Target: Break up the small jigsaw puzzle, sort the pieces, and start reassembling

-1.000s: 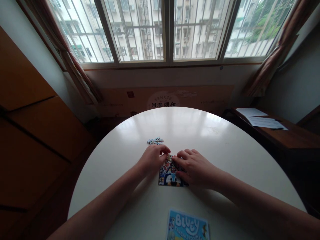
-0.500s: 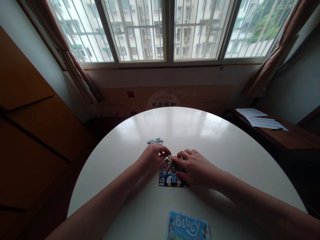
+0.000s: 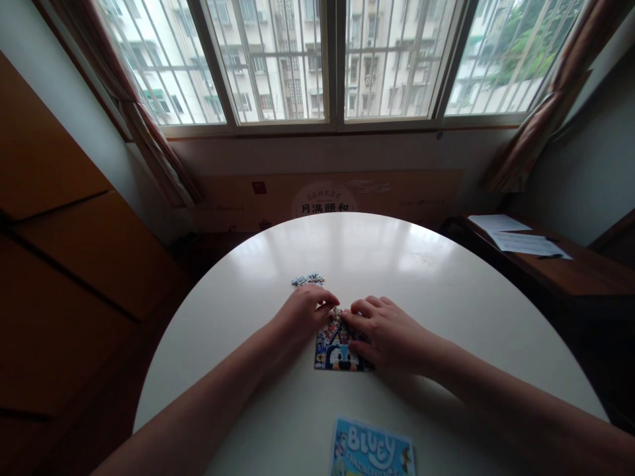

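A partly covered jigsaw puzzle [image 3: 340,359] lies on the white table, with a blue cartoon dog's face near its lower edge and small colourful figures above. At its upper left edge is my left hand [image 3: 308,307], thumb and forefinger pinched together; whatever is between the tips is too small to make out. My right hand [image 3: 384,330] rests over the puzzle's right side, fingers apart, forefinger pointing toward the upper edge and thumb on the lower part. Beyond my left hand lies a small pile of loose puzzle pieces [image 3: 308,279].
A blue flat package [image 3: 373,449] marked "Bluey" lies at the near edge of the round white table [image 3: 223,297]. To the right stands a brown desk [image 3: 585,274] with papers [image 3: 528,243] on it. A barred window is ahead.
The fingertips of my left hand have shifted very slightly at the puzzle's upper edge. My right hand stays almost still on the puzzle.
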The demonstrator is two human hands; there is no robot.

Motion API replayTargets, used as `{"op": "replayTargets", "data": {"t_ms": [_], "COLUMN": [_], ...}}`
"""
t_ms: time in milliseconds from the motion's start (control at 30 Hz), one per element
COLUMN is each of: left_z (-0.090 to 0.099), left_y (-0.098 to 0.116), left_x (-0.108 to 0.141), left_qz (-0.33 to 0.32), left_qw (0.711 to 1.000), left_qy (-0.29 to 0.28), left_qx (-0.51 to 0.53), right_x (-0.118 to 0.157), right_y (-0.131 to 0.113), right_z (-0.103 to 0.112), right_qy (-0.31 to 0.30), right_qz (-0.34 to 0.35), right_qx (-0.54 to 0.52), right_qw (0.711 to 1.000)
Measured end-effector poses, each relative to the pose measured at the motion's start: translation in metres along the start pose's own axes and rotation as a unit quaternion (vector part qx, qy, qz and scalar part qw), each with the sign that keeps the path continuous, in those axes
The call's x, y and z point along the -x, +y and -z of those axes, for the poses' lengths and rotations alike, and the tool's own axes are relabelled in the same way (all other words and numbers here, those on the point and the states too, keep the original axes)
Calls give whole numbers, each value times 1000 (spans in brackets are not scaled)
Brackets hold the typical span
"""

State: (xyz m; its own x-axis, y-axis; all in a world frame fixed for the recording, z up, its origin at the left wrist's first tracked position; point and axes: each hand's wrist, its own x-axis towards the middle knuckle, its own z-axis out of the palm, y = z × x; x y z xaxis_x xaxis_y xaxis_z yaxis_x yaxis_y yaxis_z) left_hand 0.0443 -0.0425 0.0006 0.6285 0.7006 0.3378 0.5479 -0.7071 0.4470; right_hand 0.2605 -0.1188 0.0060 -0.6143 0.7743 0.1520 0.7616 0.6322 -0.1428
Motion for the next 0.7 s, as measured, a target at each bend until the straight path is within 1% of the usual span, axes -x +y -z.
{"op": "replayTargets", "data": {"t_ms": [200,300,533,700], "left_z": [-2,-1,8,13], "left_y": [0,0,-3,-10], "left_x": [-1,-1,-1,3], "left_qz": [-19,-18,-19,-19], "left_qw": [1000,1000,1000,1000], "left_qy": [10,5,5,-16], "left_qx": [15,15,21,19], "right_x": [1,1,1,2], "right_y": [0,0,-1,0], "right_z": [-1,0,1,1], "right_qy": [-2,0,-5,-2], "right_qz": [4,3,0,4], "right_qx": [-5,-4,-5,-2], "right_qw": [1000,1000,1000,1000]}}
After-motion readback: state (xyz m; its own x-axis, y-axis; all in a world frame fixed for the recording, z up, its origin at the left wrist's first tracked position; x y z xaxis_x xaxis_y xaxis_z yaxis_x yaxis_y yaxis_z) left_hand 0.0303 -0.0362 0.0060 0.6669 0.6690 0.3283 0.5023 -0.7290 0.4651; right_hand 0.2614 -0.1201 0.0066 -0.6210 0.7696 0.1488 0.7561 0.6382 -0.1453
